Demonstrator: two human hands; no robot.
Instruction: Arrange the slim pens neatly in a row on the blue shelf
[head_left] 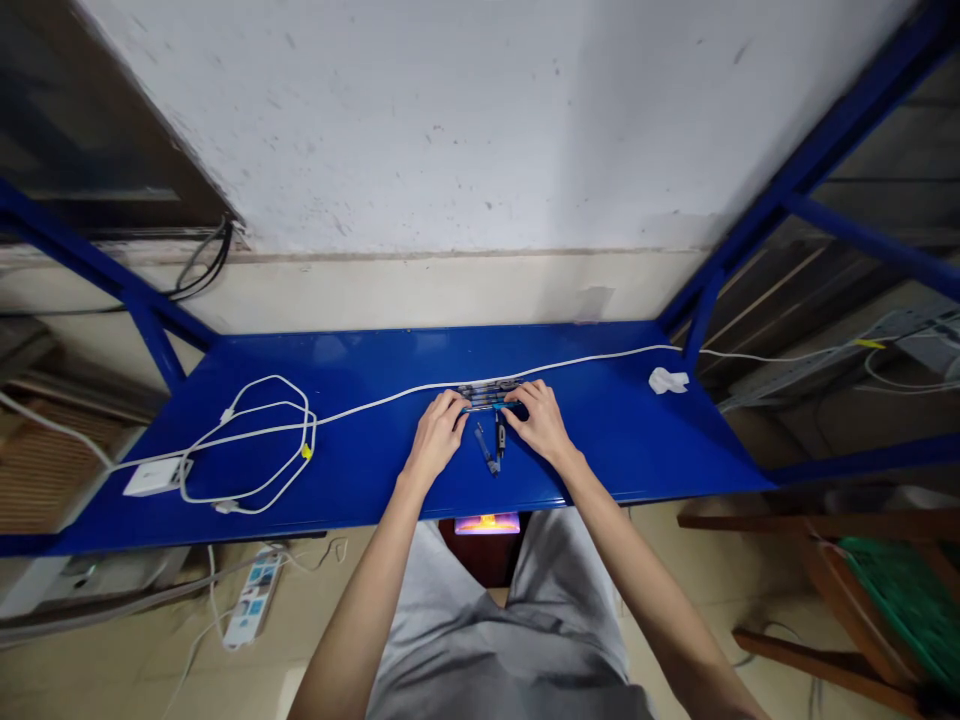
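Several pens (486, 393) lie side by side in a row on the blue shelf, parallel to its long edge. My left hand (438, 430) has its thumb and fingers closed at the left end of the nearest pen (484, 408). At that pen's right end, which looks light blue, the fingers of my right hand (543, 422) are closed in the same way. Just in front of the row, a dark pen-like piece (502, 437) and a clear bluish piece (484, 443) lie in a V shape; their exact kind is too small to tell.
A white cable (375, 402) crosses the blue shelf (600, 450) behind the pens, with a coiled white cable (262, 495) and a white box (154, 477) at left. Crumpled white tissue (667, 381) lies at right. Blue frame posts (701, 310) stand at both ends.
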